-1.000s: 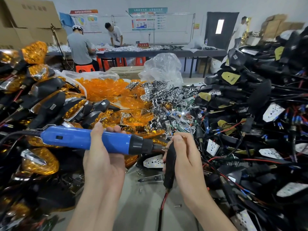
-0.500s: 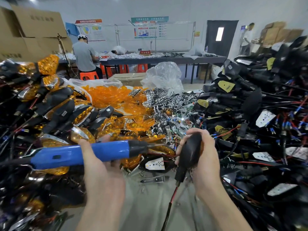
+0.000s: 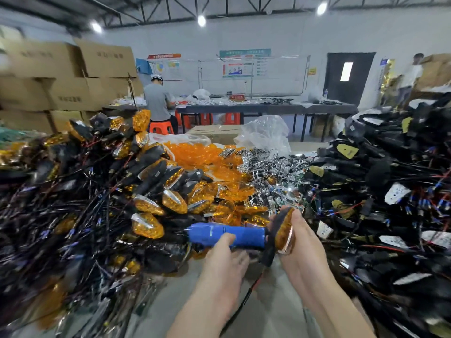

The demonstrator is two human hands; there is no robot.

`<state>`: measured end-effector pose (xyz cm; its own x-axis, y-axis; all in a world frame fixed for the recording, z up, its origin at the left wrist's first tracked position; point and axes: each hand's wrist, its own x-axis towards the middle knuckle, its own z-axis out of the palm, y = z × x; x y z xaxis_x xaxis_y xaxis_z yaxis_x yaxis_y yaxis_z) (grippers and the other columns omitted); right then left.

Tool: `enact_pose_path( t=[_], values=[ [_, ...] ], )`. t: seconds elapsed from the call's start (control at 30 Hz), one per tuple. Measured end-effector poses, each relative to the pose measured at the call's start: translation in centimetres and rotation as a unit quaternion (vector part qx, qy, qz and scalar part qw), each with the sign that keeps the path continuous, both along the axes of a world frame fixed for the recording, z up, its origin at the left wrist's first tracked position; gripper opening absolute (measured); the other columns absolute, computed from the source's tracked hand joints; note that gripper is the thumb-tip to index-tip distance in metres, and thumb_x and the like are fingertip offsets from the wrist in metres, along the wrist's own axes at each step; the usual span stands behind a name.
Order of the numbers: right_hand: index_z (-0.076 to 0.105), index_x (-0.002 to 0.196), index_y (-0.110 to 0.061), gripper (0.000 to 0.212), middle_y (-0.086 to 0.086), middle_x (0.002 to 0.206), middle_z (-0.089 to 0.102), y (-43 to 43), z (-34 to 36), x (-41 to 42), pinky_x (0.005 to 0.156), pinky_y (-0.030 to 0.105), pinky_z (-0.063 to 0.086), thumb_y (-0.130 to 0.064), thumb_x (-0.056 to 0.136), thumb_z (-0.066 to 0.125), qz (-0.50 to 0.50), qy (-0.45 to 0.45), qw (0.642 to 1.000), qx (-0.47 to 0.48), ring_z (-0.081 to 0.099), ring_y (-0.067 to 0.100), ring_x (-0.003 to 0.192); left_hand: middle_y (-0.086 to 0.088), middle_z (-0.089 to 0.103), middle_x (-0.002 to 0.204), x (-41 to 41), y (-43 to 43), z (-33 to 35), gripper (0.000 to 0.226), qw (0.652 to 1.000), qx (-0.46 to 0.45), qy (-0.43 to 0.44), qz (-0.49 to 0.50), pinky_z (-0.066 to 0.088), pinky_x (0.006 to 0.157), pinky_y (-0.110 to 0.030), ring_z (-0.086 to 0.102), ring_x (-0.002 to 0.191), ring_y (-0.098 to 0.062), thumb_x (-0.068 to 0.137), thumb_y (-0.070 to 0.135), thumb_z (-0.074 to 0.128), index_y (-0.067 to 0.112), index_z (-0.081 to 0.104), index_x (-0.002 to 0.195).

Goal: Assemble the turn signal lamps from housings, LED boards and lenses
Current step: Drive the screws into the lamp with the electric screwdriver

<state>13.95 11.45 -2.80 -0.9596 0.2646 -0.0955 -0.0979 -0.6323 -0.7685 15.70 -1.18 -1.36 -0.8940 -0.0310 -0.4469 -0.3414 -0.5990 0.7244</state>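
My left hand (image 3: 225,257) grips a blue electric screwdriver (image 3: 227,234) that lies level, its tip end toward my right hand. My right hand (image 3: 301,242) holds an assembled turn signal lamp (image 3: 280,230), black housing with an amber lens, its red and black wire hanging down. A heap of finished lamps (image 3: 148,206) lies to the left. Loose amber lenses (image 3: 195,154) are piled behind it, shiny reflector parts (image 3: 266,167) in the middle. Black housings with white LED boards (image 3: 395,191) are heaped on the right.
Bare grey table top (image 3: 268,318) shows between my forearms. A clear plastic bag (image 3: 264,132) stands behind the parts. Cardboard boxes (image 3: 73,76) are stacked at back left. A person (image 3: 158,101) sits at a far table (image 3: 268,109).
My head has lifted, so more of the room shows. My right hand has turned the lamp so that its amber lens shows. The screwdriver has shifted right, close to the lamp.
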Motion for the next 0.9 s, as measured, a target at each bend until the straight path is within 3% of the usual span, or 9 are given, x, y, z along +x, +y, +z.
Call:
enact_pose_path(
  t=[0.13, 0.2, 0.27, 0.33, 0.4, 0.53, 0.6, 0.73, 0.9],
  values=[
    [0.059, 0.137, -0.007, 0.035, 0.012, 0.130, 0.065, -2.8, 1.6, -0.2, 0.106, 0.042, 0.049, -0.024, 0.107, 0.050, -0.028, -0.026, 0.999, -0.031, 0.065, 0.025, 0.115, 0.004, 0.074, 0.087, 2.1, -1.8, 0.2, 0.027, 0.947, -0.279, 0.105, -0.116, 0.050, 0.083, -0.028, 0.067, 0.083, -0.013, 0.099, 0.034, 0.051, 0.015, 0.071, 0.098],
    [0.061, 0.129, -0.002, 0.030, 0.015, 0.120, 0.068, -4.5, 3.1, -0.4, 0.095, 0.035, 0.053, -0.018, 0.108, 0.047, -0.020, -0.004, 0.998, -0.057, 0.066, 0.026, 0.106, 0.018, 0.071, 0.094, 2.6, -3.0, 0.8, 0.021, 0.889, -0.397, 0.200, -0.114, 0.049, 0.085, -0.022, 0.063, 0.089, 0.001, 0.098, 0.043, 0.052, 0.032, 0.069, 0.103],
    [0.063, 0.111, -0.012, 0.016, 0.006, 0.094, 0.067, -6.0, 4.5, -0.5, 0.071, 0.019, 0.053, -0.009, 0.105, 0.049, -0.007, 0.024, 0.999, -0.022, 0.065, 0.006, 0.081, 0.028, 0.065, 0.100, 2.4, -4.3, 2.0, 0.011, 0.826, -0.479, 0.278, -0.108, 0.047, 0.086, -0.019, 0.057, 0.095, 0.013, 0.099, 0.045, 0.051, 0.044, 0.060, 0.104],
    [0.052, 0.099, -0.034, 0.034, -0.009, 0.083, 0.055, -7.7, 6.8, -1.6, 0.065, 0.003, 0.043, -0.002, 0.095, 0.062, 0.038, 0.022, 0.997, -0.065, 0.056, -0.017, 0.072, 0.021, 0.066, 0.098, 1.7, -5.7, 3.7, 0.012, 0.771, -0.538, 0.329, -0.082, 0.047, 0.081, -0.022, 0.057, 0.093, 0.008, 0.101, 0.040, 0.049, 0.037, 0.060, 0.104],
    [0.039, 0.090, -0.040, 0.052, -0.015, 0.083, 0.047, -10.1, 10.1, -1.4, 0.071, -0.004, 0.035, 0.001, 0.087, 0.070, 0.046, 0.011, 0.999, -0.007, 0.047, -0.030, 0.077, 0.010, 0.067, 0.094, 0.8, -7.4, 6.0, 0.015, 0.725, -0.579, 0.370, -0.055, 0.048, 0.077, -0.030, 0.060, 0.086, -0.004, 0.101, 0.037, 0.048, 0.029, 0.060, 0.104],
    [0.059, 0.097, -0.017, 0.007, 0.002, 0.082, 0.062, -11.0, 13.7, -2.7, 0.065, 0.012, 0.048, -0.010, 0.098, 0.058, 0.075, 0.146, 0.986, 0.041, 0.059, 0.010, 0.074, 0.009, 0.061, 0.090, -1.7, -11.3, 10.8, 0.019, 0.624, -0.655, 0.426, -0.011, 0.046, 0.066, -0.030, 0.058, 0.078, -0.007, 0.101, 0.040, 0.045, 0.027, 0.057, 0.107],
    [0.064, 0.107, -0.012, 0.015, 0.004, 0.086, 0.070, -11.7, 15.9, -3.9, 0.073, 0.027, 0.057, -0.015, 0.104, 0.050, 0.119, 0.174, 0.977, -0.015, 0.064, 0.016, 0.083, 0.012, 0.059, 0.088, -3.3, -13.4, 12.8, 0.020, 0.584, -0.689, 0.430, 0.005, 0.042, 0.059, -0.022, 0.055, 0.071, -0.001, 0.100, 0.041, 0.045, 0.029, 0.057, 0.109],
    [0.047, 0.143, -0.030, 0.037, 0.002, 0.128, 0.063, -12.3, 16.4, -6.9, 0.099, 0.039, 0.053, -0.023, 0.107, 0.047, 0.110, 0.166, 0.966, 0.164, 0.065, 0.012, 0.110, 0.009, 0.059, 0.095, -8.5, -17.8, 15.3, 0.028, 0.498, -0.779, 0.374, 0.071, 0.041, 0.059, -0.020, 0.056, 0.073, -0.003, 0.102, 0.042, 0.043, 0.027, 0.054, 0.121],
    [0.045, 0.141, -0.033, 0.033, -0.006, 0.129, 0.057, -10.0, 12.1, -8.4, 0.092, 0.033, 0.055, -0.025, 0.109, 0.043, 0.080, 0.101, 0.968, 0.216, 0.062, 0.010, 0.112, -0.013, 0.058, 0.128, -15.2, -23.2, 13.2, 0.038, 0.529, -0.821, 0.206, 0.065, 0.049, 0.084, -0.046, 0.058, 0.112, -0.036, 0.102, 0.034, 0.045, 0.017, 0.051, 0.136]
  ],
)
